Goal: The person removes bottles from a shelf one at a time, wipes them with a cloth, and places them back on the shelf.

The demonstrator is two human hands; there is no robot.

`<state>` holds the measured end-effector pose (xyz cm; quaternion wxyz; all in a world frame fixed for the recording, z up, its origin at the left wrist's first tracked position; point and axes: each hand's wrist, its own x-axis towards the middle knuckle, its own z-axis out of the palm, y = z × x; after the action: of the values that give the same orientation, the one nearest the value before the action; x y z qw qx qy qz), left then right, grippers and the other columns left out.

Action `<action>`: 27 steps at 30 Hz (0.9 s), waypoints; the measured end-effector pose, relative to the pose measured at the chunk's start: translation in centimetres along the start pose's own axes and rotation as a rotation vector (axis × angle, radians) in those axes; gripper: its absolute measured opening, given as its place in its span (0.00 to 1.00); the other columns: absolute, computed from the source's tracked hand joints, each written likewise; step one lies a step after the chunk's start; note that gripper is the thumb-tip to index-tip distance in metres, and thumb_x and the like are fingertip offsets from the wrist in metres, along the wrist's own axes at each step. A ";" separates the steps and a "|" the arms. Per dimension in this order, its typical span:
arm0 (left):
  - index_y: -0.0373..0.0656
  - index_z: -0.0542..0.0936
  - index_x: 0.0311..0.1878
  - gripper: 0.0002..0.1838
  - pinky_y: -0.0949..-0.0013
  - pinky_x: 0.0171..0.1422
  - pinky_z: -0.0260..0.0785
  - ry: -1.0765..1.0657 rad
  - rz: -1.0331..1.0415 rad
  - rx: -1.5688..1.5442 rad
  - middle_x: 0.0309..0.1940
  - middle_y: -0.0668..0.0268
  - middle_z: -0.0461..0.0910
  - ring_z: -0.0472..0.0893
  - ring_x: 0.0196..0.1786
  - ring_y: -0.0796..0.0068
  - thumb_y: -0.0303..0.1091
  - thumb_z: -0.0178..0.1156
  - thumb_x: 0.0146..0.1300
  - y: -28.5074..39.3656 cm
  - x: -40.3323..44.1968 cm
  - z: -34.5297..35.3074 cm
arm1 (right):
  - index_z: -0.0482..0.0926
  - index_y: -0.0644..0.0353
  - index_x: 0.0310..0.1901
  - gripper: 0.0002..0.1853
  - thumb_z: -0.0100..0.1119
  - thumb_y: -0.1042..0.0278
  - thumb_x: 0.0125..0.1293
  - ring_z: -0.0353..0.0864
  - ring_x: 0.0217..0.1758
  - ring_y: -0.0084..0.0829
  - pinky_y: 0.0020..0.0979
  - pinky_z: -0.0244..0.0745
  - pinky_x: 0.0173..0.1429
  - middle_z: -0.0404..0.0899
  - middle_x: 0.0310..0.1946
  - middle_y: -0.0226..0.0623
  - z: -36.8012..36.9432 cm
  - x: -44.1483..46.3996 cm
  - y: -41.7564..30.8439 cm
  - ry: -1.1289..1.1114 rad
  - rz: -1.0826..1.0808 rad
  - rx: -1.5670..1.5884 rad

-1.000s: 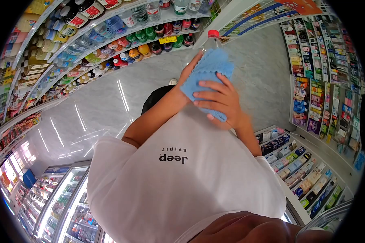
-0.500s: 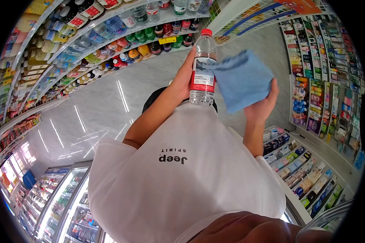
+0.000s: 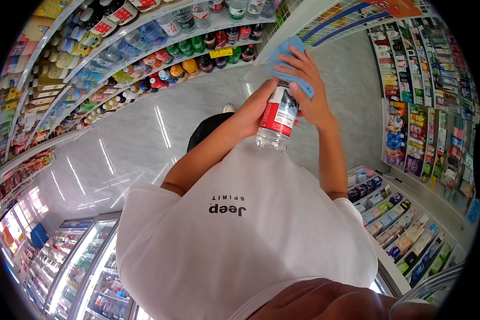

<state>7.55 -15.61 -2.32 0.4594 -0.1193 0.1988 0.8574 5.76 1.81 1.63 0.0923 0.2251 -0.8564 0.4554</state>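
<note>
A clear plastic bottle (image 3: 280,114) with a red and white label is tilted in front of my chest, its base toward the white shirt. My left hand (image 3: 255,109) is wrapped round its left side, with some fingers hidden behind it. My right hand (image 3: 308,80) presses a light blue cloth (image 3: 282,55) over the upper end of the bottle, its fingers lying across the cloth. Cloth and hand cover the cap and neck. The label and the ribbed base are visible.
Drink shelves (image 3: 144,82) curve along the upper left. A white rack (image 3: 330,24) with wire mesh stands just beyond the cloth. Goods shelves (image 3: 418,106) line the right, with packaged items (image 3: 400,229) at the lower right. Lit glass-door coolers (image 3: 85,266) stand lower left.
The cloth first covered the bottle, then moved off to the right, uncovering the label and red cap. Now it is back over the bottle's upper end, and the bottle leans right.
</note>
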 end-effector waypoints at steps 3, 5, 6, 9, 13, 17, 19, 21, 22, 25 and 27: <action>0.44 0.69 0.62 0.32 0.55 0.40 0.84 0.077 -0.025 0.032 0.45 0.56 0.82 0.87 0.42 0.58 0.64 0.42 0.74 -0.4 0.6 -1.4 | 0.85 0.54 0.52 0.18 0.50 0.58 0.69 0.67 0.72 0.43 0.53 0.43 0.80 0.80 0.58 0.35 0.7 -0.2 -0.3 -0.032 -0.082 -0.068; 0.44 0.70 0.62 0.33 0.54 0.38 0.85 0.152 -0.018 -0.025 0.46 0.56 0.82 0.86 0.39 0.58 0.64 0.41 0.74 -0.4 0.4 -0.9 | 0.85 0.54 0.51 0.17 0.50 0.59 0.68 0.68 0.72 0.44 0.55 0.42 0.80 0.80 0.58 0.35 0.9 -0.3 -0.6 -0.055 -0.099 -0.052; 0.44 0.70 0.62 0.33 0.53 0.40 0.85 0.060 -0.003 -0.064 0.46 0.57 0.82 0.86 0.40 0.59 0.64 0.38 0.75 -0.4 0.3 -1.1 | 0.85 0.54 0.51 0.17 0.51 0.59 0.68 0.68 0.71 0.44 0.55 0.43 0.80 0.80 0.58 0.35 1.0 -0.6 -0.8 -0.070 -0.108 -0.049; 0.44 0.68 0.66 0.33 0.55 0.47 0.84 0.106 -0.020 -0.046 0.53 0.58 0.80 0.85 0.48 0.60 0.63 0.38 0.75 -0.5 -0.1 -1.0 | 0.85 0.52 0.49 0.16 0.52 0.59 0.66 0.69 0.70 0.43 0.54 0.44 0.79 0.80 0.57 0.34 1.2 -1.4 -1.6 -0.132 -0.147 -0.063; 0.46 0.69 0.67 0.31 0.59 0.54 0.80 0.137 0.123 -0.011 0.55 0.57 0.79 0.83 0.53 0.62 0.60 0.37 0.76 -0.8 0.7 -1.3 | 0.85 0.50 0.48 0.15 0.54 0.59 0.63 0.72 0.68 0.41 0.54 0.46 0.79 0.81 0.56 0.32 1.3 -2.7 -3.5 -0.260 -0.207 -0.068; 0.45 0.69 0.68 0.33 0.57 0.64 0.74 -0.025 0.100 -0.196 0.58 0.57 0.77 0.80 0.59 0.61 0.62 0.40 0.75 -0.1 1.8 -3.3 | 0.85 0.50 0.47 0.15 0.56 0.59 0.63 0.74 0.66 0.41 0.54 0.47 0.78 0.82 0.54 0.30 1.9 -4.1 -6.1 -0.376 -0.249 0.017; 0.46 0.68 0.70 0.36 0.55 0.69 0.71 -0.121 0.031 -0.180 0.61 0.57 0.76 0.77 0.62 0.58 0.65 0.41 0.73 1.0 1.2 -3.1 | 0.85 0.50 0.48 0.16 0.53 0.57 0.65 0.73 0.66 0.42 0.54 0.47 0.78 0.82 0.54 0.30 1.9 -4.6 -6.6 -0.382 -0.249 0.010; 0.47 0.70 0.68 0.36 0.54 0.68 0.72 -0.116 0.026 -0.132 0.60 0.57 0.76 0.78 0.61 0.58 0.66 0.42 0.73 1.6 0.5 -2.5 | 0.86 0.52 0.47 0.17 0.50 0.55 0.67 0.73 0.67 0.42 0.54 0.47 0.78 0.82 0.55 0.31 1.7 -4.9 -6.7 -0.369 -0.235 0.090; 0.47 0.71 0.67 0.36 0.53 0.67 0.72 -0.114 0.025 -0.109 0.59 0.57 0.77 0.78 0.61 0.58 0.67 0.42 0.72 1.8 0.3 -2.2 | 0.86 0.53 0.47 0.19 0.47 0.54 0.69 0.73 0.68 0.42 0.54 0.47 0.78 0.82 0.55 0.33 1.5 -5.2 -6.5 -0.354 -0.219 0.174; 0.46 0.73 0.64 0.36 0.48 0.64 0.74 -0.080 0.067 -0.279 0.58 0.57 0.77 0.79 0.59 0.57 0.69 0.44 0.71 1.4 1.0 -1.3 | 0.84 0.59 0.50 0.26 0.37 0.50 0.75 0.71 0.70 0.42 0.55 0.48 0.78 0.81 0.57 0.40 1.1 -6.3 -5.7 -0.118 0.006 0.681; 0.45 0.72 0.64 0.37 0.44 0.62 0.75 0.025 0.062 -0.237 0.57 0.57 0.77 0.79 0.59 0.56 0.69 0.44 0.70 1.8 0.7 -0.7 | 0.78 0.59 0.58 0.29 0.37 0.43 0.76 0.72 0.68 0.47 0.54 0.54 0.75 0.79 0.59 0.43 0.3 -7.1 -5.8 0.269 0.414 1.091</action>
<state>5.69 -16.27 -2.77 0.4128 -0.1773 0.1051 0.8872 14.72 0.86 3.15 -0.0199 0.0088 -0.5056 0.8625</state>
